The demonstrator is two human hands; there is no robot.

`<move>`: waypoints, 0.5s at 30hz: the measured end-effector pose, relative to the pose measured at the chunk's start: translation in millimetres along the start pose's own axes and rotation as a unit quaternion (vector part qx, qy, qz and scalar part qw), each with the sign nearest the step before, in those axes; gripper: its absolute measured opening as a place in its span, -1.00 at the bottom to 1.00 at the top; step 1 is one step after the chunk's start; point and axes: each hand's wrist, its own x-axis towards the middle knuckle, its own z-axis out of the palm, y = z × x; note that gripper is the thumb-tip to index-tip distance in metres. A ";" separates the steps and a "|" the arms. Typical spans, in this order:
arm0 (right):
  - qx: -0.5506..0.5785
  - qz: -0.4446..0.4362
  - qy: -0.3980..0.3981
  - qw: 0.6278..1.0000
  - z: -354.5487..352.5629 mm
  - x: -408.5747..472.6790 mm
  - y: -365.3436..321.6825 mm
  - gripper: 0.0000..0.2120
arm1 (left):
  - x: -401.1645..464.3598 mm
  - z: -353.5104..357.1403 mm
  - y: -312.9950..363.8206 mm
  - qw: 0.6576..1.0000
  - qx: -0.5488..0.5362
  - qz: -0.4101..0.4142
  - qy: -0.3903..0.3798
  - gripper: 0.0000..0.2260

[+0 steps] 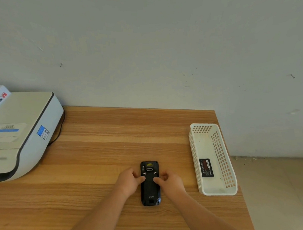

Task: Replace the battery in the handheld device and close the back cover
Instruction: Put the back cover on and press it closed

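Note:
A black handheld device [150, 189] lies face down on the wooden table [100, 152], its back cover in place with two latches near the top. My left hand [129, 182] rests against its left side, thumb pressed on the cover. My right hand [169, 182] is at the right side, its thumb also on the cover. A black battery [206, 167] with a red and white label lies inside the white basket [198, 168] to the right.
A white and grey printer [23, 131] fills the table's left side, with a cable behind it and a box on top. A grey wall stands behind. The table's right edge runs just past the basket.

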 end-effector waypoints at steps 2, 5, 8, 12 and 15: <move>0.038 0.046 -0.008 0.998 0.4 6.8 -4.5 -0.72 | 1.6 0.4 3.3 0.999 -0.023 -0.022 -0.021 -0.77; 0.022 0.084 -0.026 0.996 -0.3 17.7 -12.4 -0.73 | 3.8 -0.4 11.4 0.998 -0.029 -0.042 -0.035 -0.74; -0.007 0.108 -0.034 0.994 2.3 25.4 -16.5 -0.70 | 5.8 -1.0 16.3 0.998 -0.010 -0.053 -0.043 -0.75; -0.006 0.137 -0.051 0.989 1.3 31.9 -19.8 -0.70 | 9.2 -1.2 17.3 0.997 -0.017 -0.069 -0.044 -0.79; -0.013 0.152 -0.048 0.987 3.0 35.2 -20.3 -0.69 | 11.3 -1.4 17.7 0.997 -0.016 -0.070 -0.040 -0.78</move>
